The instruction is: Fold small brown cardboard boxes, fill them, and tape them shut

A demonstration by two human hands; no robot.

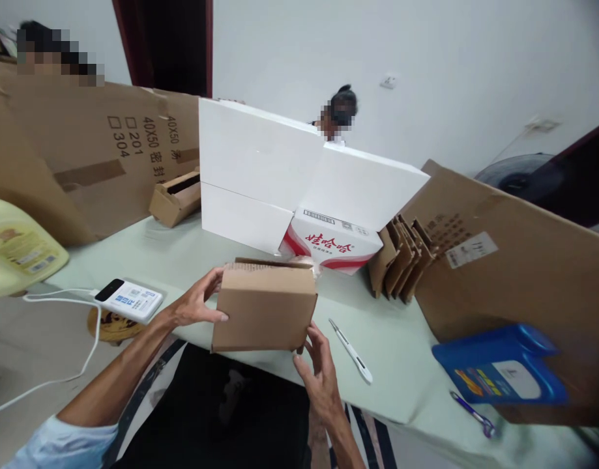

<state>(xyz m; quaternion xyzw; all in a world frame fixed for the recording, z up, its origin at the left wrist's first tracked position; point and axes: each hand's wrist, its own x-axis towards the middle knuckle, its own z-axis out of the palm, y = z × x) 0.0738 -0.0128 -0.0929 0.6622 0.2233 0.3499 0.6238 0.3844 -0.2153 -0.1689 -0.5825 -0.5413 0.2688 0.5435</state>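
A small brown cardboard box (267, 309) is held tilted over the front edge of the table. My left hand (201, 301) grips its left side, the thumb on the face towards me and the fingers partly hidden behind. At the lower right corner, my right hand (320, 365) closes on the box with thumb and fingers. Some printed paper or card (250, 266) shows along the box's top edge; what is inside is hidden. Just right of my right hand lies a white utility knife (350, 352) on the table.
White boxes (260, 163) and a red-and-white carton (333, 241) stand behind. Folded cardboard pieces (401, 260) lean at the right, near a blue bottle (499, 365) and purple tool (472, 413). Left are a power bank (129, 299) with cable and a yellow jug (20, 251). Two people sit beyond.
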